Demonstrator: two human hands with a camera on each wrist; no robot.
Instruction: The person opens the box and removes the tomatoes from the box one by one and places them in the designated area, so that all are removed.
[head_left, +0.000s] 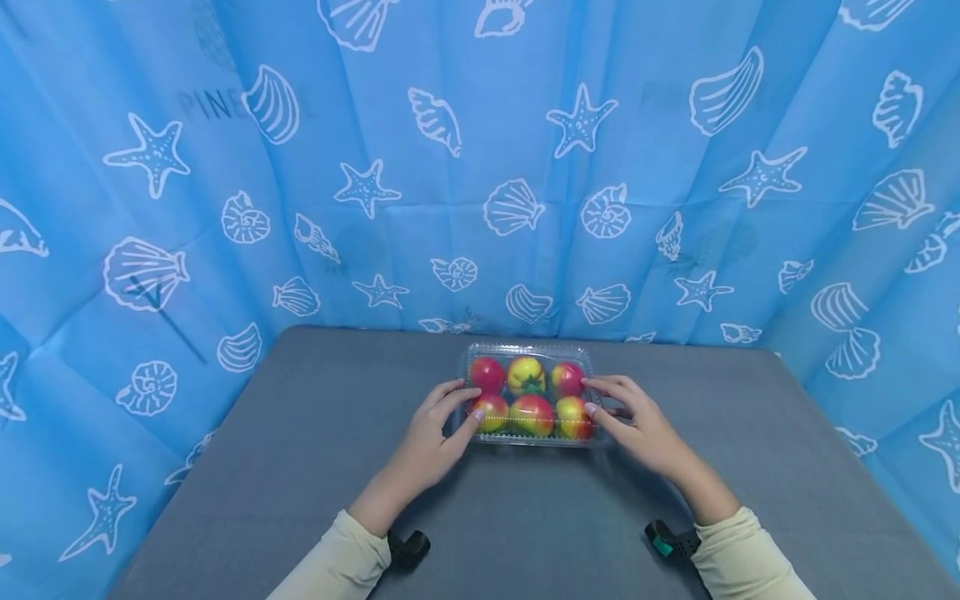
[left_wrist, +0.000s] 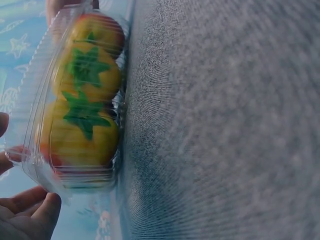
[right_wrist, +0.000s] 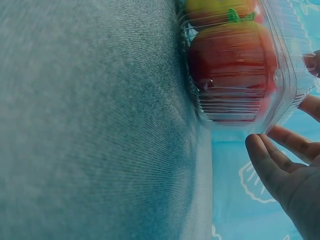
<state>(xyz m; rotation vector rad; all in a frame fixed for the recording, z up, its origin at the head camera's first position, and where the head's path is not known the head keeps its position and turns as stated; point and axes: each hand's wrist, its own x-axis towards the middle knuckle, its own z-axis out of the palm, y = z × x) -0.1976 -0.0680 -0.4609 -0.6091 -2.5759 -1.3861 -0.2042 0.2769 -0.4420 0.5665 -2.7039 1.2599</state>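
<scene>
At either short end of a clear plastic box (head_left: 531, 349), two bare hands are at work, and it's a two-sided hold. On one side, the left hand (head_left: 431, 437) has thumb and fingers bent and parted just enough to take the near corner, fingertips up over the edge of the lid. Across from it, the right hand (head_left: 637, 425) mirrors that grip: thumb at the near corner, fingers spread along the end, tips on the plastic. Both have hold of the box and nothing else.

And inside, under the see-through lid, six round fruits (head_left: 532, 414) sit in two rows of three, red running into yellow. From the left wrist, you catch green star-shaped leaves (left_wrist: 85, 115) on their sides.

Now look underneath: the box rests flat on the grey surface (head_left: 525, 525), near its far edge, between the two hands. Back along the arms come pale sleeves (head_left: 750, 558), with a black band (head_left: 408, 550) at the left wrist and another, green-patched band (head_left: 671, 540) at the right.

Beyond it all hangs a blue curtain (head_left: 465, 150), covered in white starfish and shells, faint lettering showing at upper left.
</scene>
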